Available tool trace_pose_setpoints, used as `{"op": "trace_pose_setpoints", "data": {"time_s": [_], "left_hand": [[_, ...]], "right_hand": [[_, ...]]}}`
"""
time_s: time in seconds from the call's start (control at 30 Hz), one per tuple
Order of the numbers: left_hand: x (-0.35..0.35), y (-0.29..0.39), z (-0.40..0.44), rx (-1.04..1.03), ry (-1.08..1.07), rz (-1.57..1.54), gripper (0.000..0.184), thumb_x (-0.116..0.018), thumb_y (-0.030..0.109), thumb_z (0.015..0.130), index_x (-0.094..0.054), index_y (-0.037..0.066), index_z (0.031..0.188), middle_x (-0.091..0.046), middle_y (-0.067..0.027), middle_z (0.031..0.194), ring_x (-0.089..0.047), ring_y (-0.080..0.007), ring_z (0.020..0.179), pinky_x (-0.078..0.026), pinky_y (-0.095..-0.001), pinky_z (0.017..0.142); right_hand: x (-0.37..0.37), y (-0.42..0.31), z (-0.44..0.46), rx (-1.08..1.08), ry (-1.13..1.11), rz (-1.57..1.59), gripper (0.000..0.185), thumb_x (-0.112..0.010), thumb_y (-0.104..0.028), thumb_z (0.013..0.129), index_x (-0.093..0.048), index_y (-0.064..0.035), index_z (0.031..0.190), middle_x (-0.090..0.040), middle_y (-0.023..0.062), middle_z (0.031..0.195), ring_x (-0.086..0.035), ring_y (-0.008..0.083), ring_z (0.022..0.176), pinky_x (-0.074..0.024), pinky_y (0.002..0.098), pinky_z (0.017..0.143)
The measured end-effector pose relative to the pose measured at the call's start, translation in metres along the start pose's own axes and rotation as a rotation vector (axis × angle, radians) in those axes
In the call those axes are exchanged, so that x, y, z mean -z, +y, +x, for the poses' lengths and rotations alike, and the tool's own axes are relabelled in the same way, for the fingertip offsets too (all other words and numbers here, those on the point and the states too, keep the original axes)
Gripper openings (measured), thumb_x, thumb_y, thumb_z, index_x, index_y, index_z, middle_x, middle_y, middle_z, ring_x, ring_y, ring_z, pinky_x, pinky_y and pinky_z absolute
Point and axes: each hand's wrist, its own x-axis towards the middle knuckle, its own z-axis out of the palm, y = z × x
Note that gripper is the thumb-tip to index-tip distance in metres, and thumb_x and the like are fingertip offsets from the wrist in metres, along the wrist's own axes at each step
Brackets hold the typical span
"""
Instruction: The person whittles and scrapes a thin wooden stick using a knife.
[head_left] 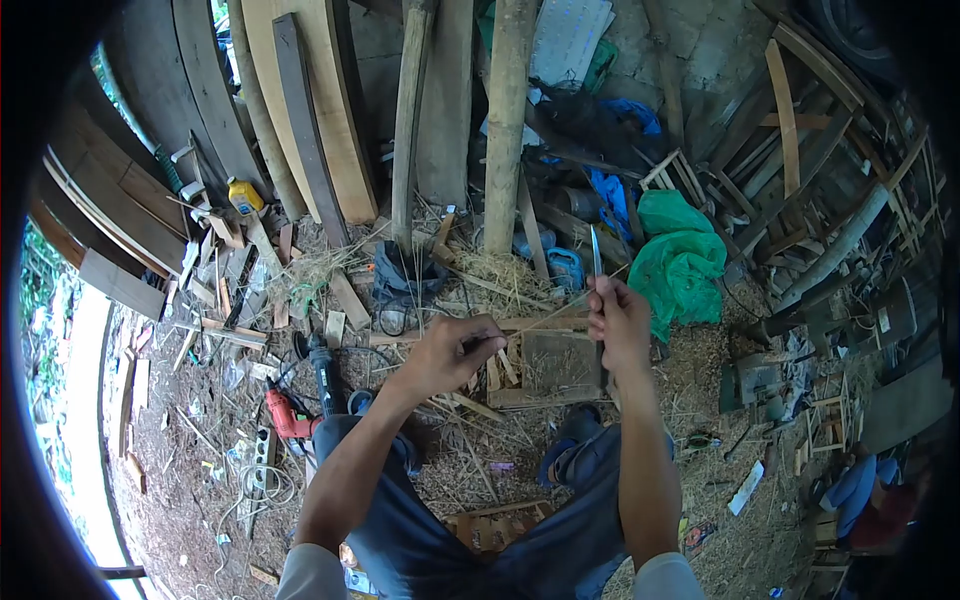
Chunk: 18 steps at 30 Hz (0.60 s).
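A knife [596,252] points upward from my right hand [622,322], whose fingers are wrapped round its handle. Between my hands runs a thin pale strip [550,317], slanting up to the right. My left hand [455,352] pinches the strip's lower left end, thumb against the fingers. The strip's other end passes by the knife and the right thumb. Below the hands, between my feet, lies a dark wooden board [560,365] on the littered ground.
A red drill [290,412], an angle grinder [325,375] and a power strip [263,460] lie left of my legs. Green plastic [680,262] is beyond my right hand. Upright posts [507,130] and planks stand ahead. Another person [870,500] sits at the far right.
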Motion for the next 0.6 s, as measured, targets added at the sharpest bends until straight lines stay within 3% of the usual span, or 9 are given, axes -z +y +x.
{"op": "trace_pose_setpoints", "data": {"time_s": [0.2, 0.33, 0.47, 0.53, 0.6], "left_hand": [[0.006, -0.003, -0.002, 0.051, -0.053, 0.028, 0.008, -0.065, 0.008, 0.087, -0.065, 0.0, 0.087, -0.062, -0.0073, 0.067, -0.052, -0.0089, 0.054, -0.04, -0.0268, 0.051], [-0.001, 0.002, -0.001, -0.025, -0.025, 0.034, 0.008, -0.065, 0.008, 0.087, -0.065, -0.001, 0.087, -0.061, -0.006, 0.065, -0.05, -0.008, 0.054, -0.039, -0.0265, 0.051], [0.012, 0.005, -0.002, 0.079, -0.03, 0.032, 0.009, -0.065, 0.009, 0.087, -0.064, -0.001, 0.086, -0.058, -0.0036, 0.063, -0.048, -0.0065, 0.054, -0.037, -0.0262, 0.05], [0.012, 0.003, -0.011, 0.088, -0.036, 0.021, 0.009, -0.066, 0.009, 0.087, -0.064, -0.001, 0.086, -0.057, -0.0028, 0.062, -0.047, -0.006, 0.053, -0.037, -0.026, 0.05], [0.018, -0.001, -0.014, 0.121, -0.027, 0.009, 0.01, -0.066, 0.009, 0.087, -0.064, -0.001, 0.086, -0.056, -0.0023, 0.062, -0.047, -0.0054, 0.055, -0.037, -0.0262, 0.05]], "right_hand": [[-0.012, 0.013, -0.016, -0.093, -0.047, -0.108, 0.028, -0.06, -0.028, 0.094, -0.059, -0.0005, 0.099, -0.048, -0.0041, 0.065, -0.036, 0.0022, 0.049, -0.0272, 0.0188, 0.042], [0.003, -0.001, 0.0, 0.049, 0.025, -0.012, 0.024, -0.059, -0.026, 0.094, -0.062, -0.002, 0.097, -0.049, -0.0039, 0.065, -0.04, 0.0017, 0.05, -0.031, 0.0181, 0.042], [-0.005, 0.021, -0.01, -0.07, -0.013, -0.084, 0.03, -0.061, -0.029, 0.093, -0.06, 0.0011, 0.099, -0.047, -0.0041, 0.065, -0.036, 0.0031, 0.047, -0.0269, 0.0193, 0.041], [0.027, 0.002, 0.011, 0.023, 0.233, -0.004, 0.026, -0.058, -0.027, 0.095, -0.061, -0.0015, 0.097, -0.048, -0.0046, 0.065, -0.038, 0.0015, 0.05, -0.0293, 0.0177, 0.041], [0.062, -0.009, 0.019, 0.13, 0.255, 0.041, 0.027, -0.058, -0.029, 0.095, -0.061, -0.0025, 0.098, -0.048, -0.0049, 0.065, -0.037, 0.0016, 0.049, -0.0279, 0.0179, 0.041]]}}
